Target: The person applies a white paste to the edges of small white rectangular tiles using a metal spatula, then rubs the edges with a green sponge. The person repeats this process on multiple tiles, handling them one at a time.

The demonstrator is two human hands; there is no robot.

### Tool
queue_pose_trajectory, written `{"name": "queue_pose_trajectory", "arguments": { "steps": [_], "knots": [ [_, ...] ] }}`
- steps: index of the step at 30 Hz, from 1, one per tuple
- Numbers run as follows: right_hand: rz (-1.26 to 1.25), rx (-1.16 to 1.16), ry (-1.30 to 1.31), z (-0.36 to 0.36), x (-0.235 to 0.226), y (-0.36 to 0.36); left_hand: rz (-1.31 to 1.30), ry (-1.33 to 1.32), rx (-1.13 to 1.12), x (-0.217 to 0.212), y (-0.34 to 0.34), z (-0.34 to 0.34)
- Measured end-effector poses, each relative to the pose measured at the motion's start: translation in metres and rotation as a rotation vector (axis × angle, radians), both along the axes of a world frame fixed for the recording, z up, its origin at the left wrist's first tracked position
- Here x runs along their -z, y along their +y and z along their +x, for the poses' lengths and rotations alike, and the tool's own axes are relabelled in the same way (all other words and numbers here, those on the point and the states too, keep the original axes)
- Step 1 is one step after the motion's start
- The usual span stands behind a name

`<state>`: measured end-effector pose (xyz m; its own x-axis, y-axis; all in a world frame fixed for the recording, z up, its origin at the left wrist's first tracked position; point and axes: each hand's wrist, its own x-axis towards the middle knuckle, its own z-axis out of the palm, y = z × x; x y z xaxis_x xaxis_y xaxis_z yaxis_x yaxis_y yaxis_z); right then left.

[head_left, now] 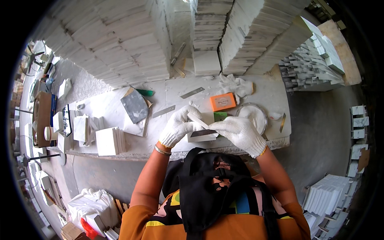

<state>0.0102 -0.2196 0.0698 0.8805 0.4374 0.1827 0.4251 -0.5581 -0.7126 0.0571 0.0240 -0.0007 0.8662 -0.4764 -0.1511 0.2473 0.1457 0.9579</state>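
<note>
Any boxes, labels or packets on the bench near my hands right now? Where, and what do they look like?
Orange box: flat rectangle with a pale label panel, on the white bench just beyond the right hand.
Green packet: small, square-edged, beside the round white dish, partly hidden by the right hand.

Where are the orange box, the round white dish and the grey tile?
orange box (pixel 223 102), head view, middle of its top face.
round white dish (pixel 260 113), head view, its right rim.
grey tile (pixel 135 106), head view, centre of its face.
</note>
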Motion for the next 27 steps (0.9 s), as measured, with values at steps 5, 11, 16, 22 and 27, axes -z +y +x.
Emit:
{"name": "queue_pose_trajectory", "arguments": {
  "steps": [5,11,16,22,27],
  "knots": [
    [0.026,0.084,-0.038,-0.009,-0.002,0.005,-0.028,0.037,0.005,0.004,0.001,0.000],
    [-0.023,0.106,-0.162,-0.004,0.006,0.007,0.007,0.002,-0.002,0.005,-0.001,0.001],
    [-0.078,0.116,-0.075,-0.014,-0.004,0.005,-0.044,0.051,-0.042,0.001,-0.003,-0.004],
    [-0.087,0.192,-0.079,-0.024,-0.008,0.009,0.006,0.052,-0.059,-0.001,-0.002,-0.008],
    [-0.070,0.254,-0.160,-0.028,-0.001,0.015,0.025,-0.015,-0.067,0.006,-0.001,-0.011]
  ]
}}
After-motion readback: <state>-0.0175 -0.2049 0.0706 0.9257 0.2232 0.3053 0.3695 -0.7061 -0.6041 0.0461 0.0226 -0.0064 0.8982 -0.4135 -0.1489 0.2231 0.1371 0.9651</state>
